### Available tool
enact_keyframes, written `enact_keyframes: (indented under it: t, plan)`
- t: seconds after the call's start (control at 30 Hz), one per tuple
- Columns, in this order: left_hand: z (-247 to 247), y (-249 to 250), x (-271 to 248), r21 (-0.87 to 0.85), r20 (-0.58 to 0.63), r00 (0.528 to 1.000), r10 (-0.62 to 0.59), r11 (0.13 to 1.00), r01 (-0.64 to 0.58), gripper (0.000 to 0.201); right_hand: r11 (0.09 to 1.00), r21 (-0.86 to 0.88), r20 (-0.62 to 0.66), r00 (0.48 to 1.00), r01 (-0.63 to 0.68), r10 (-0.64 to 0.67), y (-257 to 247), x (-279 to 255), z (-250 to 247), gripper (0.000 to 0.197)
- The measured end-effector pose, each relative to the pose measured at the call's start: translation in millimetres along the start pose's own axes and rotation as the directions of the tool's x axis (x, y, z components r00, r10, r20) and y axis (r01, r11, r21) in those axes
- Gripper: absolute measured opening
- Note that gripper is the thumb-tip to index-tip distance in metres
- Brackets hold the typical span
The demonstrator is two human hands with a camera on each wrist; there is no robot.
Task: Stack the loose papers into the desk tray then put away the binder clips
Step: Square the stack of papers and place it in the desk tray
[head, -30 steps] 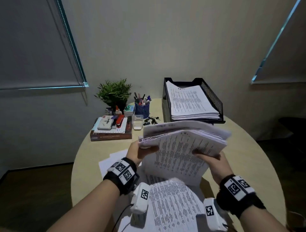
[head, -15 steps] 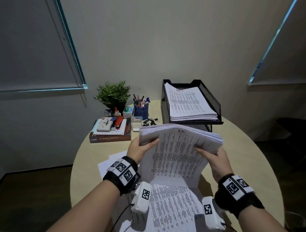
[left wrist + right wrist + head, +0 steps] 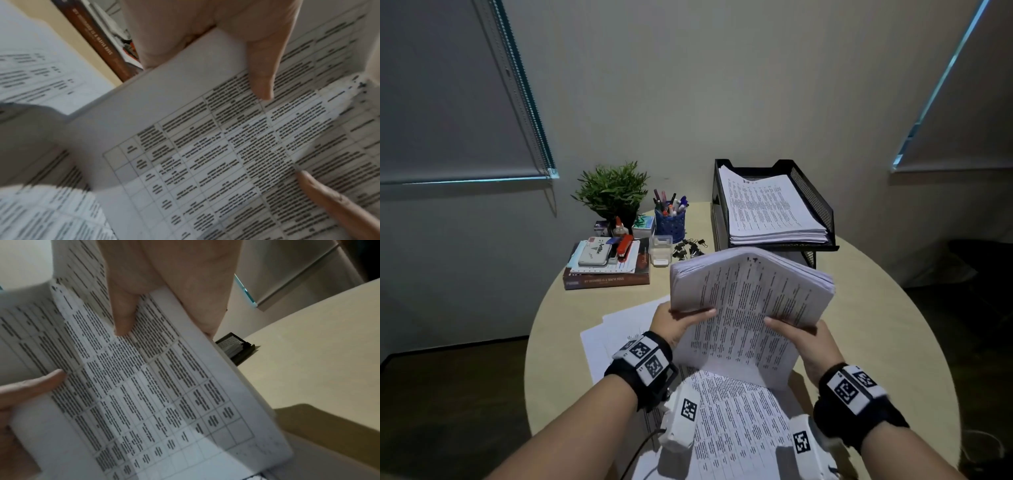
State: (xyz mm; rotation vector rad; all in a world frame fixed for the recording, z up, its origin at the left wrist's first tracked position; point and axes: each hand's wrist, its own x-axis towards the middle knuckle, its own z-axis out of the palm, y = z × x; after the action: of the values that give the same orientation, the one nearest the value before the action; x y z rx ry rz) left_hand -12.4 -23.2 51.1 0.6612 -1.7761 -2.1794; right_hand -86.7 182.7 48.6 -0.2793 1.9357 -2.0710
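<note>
I hold a thick stack of printed papers upright above the round table, its top edge bowed over. My left hand grips the stack's left edge, thumb on the front page. My right hand grips the right edge, thumb on the print. The black mesh desk tray stands at the back of the table with a pile of pages in it. Several black binder clips lie loose left of the tray. More loose sheets lie flat on the table under my wrists.
A potted plant, a blue pen cup, a small clear box and a book topped with small items crowd the table's back left. Bare tabletop shows at the right. Window blinds flank the wall.
The stack's fanned, uneven pages have come together into a squarer bundle. Both hands have shifted slightly along its edges while it stays upright above the table.
</note>
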Motion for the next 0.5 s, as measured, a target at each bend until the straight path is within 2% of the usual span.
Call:
enact_keyframes:
  t: [0.13, 0.23, 0.4, 0.47, 0.5]
  plan:
    - [-2, 9, 2, -0.003, 0.016, 1.000, -0.005, 1.000, 0.006, 0.022, 0.999, 0.003, 0.019, 0.999, 0.040, -0.040, -14, 3, -2, 0.025]
    - [-9, 6, 0, 0.016, 0.036, 0.999, -0.012, 1.000, 0.011, 0.024, 0.997, -0.011, 0.056, 0.995, 0.082, -0.082, -13, 2, -8, 0.023]
    - [-18, -45, -2, 0.169, -0.013, 0.966, -0.258, 0.952, 0.256, 0.042, 0.988, -0.072, 0.009, 0.991, -0.135, 0.136, 33, -9, -13, 0.033]
    - [-18, -59, -3, 0.177, -0.025, 0.944, -0.330, 0.927, 0.329, 0.030, 0.961, -0.124, 0.046, 0.966, -0.246, 0.253, 50, -12, -13, 0.048]
    - [-19, -64, -3, 0.248, -0.032, 0.937, -0.347, 0.906, 0.344, 0.020, 0.939, -0.159, 0.044, 0.948, -0.306, 0.316, 58, -13, -13, 0.041]
